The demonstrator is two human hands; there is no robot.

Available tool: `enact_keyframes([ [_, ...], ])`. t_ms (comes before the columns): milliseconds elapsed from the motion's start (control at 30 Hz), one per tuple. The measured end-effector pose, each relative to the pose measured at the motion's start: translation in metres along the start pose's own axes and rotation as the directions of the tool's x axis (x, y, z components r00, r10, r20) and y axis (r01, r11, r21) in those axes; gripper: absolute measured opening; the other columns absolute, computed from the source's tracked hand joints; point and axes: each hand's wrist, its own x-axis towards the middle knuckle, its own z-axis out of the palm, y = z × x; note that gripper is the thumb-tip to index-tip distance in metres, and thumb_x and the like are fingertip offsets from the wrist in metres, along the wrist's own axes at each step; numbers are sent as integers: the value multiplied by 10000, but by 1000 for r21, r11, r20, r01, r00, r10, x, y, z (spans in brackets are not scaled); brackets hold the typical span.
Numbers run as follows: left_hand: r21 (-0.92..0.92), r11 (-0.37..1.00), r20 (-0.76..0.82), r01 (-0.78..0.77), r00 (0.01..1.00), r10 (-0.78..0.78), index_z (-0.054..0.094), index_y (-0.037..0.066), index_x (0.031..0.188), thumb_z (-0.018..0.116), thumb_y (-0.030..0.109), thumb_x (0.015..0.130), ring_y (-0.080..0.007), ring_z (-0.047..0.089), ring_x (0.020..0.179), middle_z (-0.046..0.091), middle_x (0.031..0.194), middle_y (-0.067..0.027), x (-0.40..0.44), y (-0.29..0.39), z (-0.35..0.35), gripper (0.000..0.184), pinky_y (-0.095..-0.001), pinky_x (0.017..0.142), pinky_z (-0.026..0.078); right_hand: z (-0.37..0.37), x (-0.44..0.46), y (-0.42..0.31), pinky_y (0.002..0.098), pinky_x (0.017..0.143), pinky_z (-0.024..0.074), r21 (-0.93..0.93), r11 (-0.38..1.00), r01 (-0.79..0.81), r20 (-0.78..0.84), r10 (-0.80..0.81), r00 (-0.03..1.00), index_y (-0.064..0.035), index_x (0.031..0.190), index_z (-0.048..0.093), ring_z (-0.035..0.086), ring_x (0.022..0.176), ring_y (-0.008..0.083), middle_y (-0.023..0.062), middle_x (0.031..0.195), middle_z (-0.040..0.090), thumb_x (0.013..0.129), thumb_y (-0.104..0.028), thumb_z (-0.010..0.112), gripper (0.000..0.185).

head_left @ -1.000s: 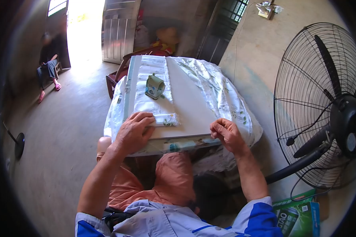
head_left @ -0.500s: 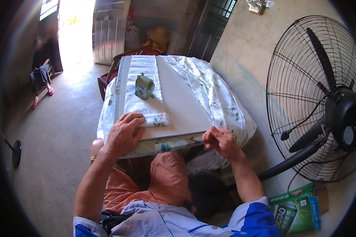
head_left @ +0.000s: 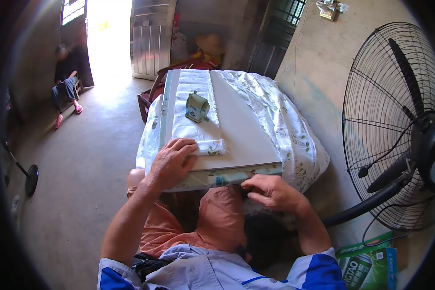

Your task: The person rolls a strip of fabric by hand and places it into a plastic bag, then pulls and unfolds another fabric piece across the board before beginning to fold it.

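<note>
My left hand (head_left: 175, 162) is closed over the folded near end of a white floral cloth strip (head_left: 210, 147), its fingers curled on the fold. The strip lies lengthwise along a white board (head_left: 246, 140). Farther up the strip stands a small green-grey box-like object (head_left: 197, 107), apparently cut open. My right hand (head_left: 274, 192) is at the board's taped front edge (head_left: 227, 178), near its right end. Its fingers are bent and drawn together; whatever may be between them is too small or hidden to make out.
White floral cloth (head_left: 295, 130) drapes over the table's right side. A large black fan (head_left: 396, 130) stands to the right, above a green carton (head_left: 365, 268). Behind the table is a reddish chair (head_left: 145, 104). A person (head_left: 65, 79) sits by the open doorway at left.
My right hand has moved down and inward, from above the board's front right corner to its front edge. My left hand stays on the cloth fold. The view has shifted slightly left.
</note>
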Motion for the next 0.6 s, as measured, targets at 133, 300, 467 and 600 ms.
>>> enact_keyframes([
  [133,13,1000,-5,-19,1000,19,699,48,1172,712,155,929,-339,639,1206,689,1260,-122,1,1,-1,265,-451,1059,502,14,45,-18,433,931,553,-18,997,77,-222,-79,972,-23,1197,689,676,1076,350,161,1145,694,906,-39,734,295],
  [300,-4,999,-29,-53,998,53,703,61,1146,722,153,916,-325,659,1169,702,1229,-111,2,0,-2,248,-445,1042,507,33,102,4,454,1032,511,-316,936,157,-392,-279,877,-38,1217,712,629,1198,354,143,1254,693,900,-77,748,321],
  [467,-25,997,-55,-72,996,70,706,70,1130,731,169,912,-304,669,1155,708,1218,-104,1,-3,0,241,-438,1041,506,35,117,31,459,1045,500,-323,938,127,-243,-212,947,-18,1227,706,645,1196,350,175,1243,701,918,-139,738,334],
  [600,-39,998,-16,-49,999,49,705,63,1148,728,189,924,-304,659,1182,707,1232,-104,1,-4,-2,258,-437,1045,507,32,114,22,461,1017,519,-397,904,161,-229,-268,936,9,1196,692,668,1153,359,186,1202,713,923,-136,730,311],
])
